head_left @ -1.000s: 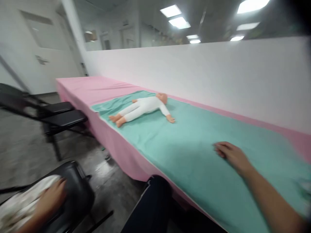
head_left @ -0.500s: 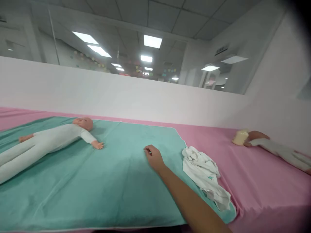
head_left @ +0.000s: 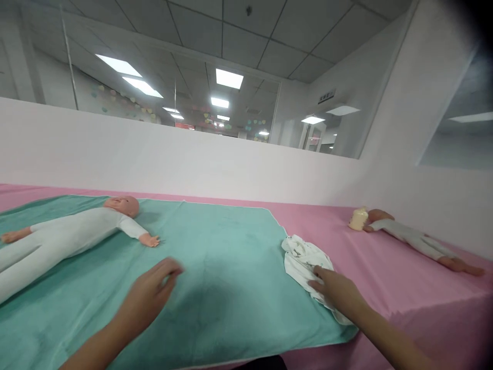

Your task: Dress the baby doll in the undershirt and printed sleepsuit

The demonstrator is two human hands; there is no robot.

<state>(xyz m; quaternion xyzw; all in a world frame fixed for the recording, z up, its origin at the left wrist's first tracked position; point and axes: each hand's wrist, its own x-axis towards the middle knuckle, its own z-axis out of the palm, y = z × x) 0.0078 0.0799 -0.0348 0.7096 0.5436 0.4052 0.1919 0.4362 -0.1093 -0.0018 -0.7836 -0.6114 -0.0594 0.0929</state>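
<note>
White cloth (head_left: 300,253) | under R grip (head_left: 341,292), contact unclear | fingers slightly apart

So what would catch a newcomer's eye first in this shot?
Probably the big doll in white, lying face up on the green cloth at the left. Next, the right hand at the crumpled white cloth, and a second doll beside a pale yellow bottle at the far right.
</note>
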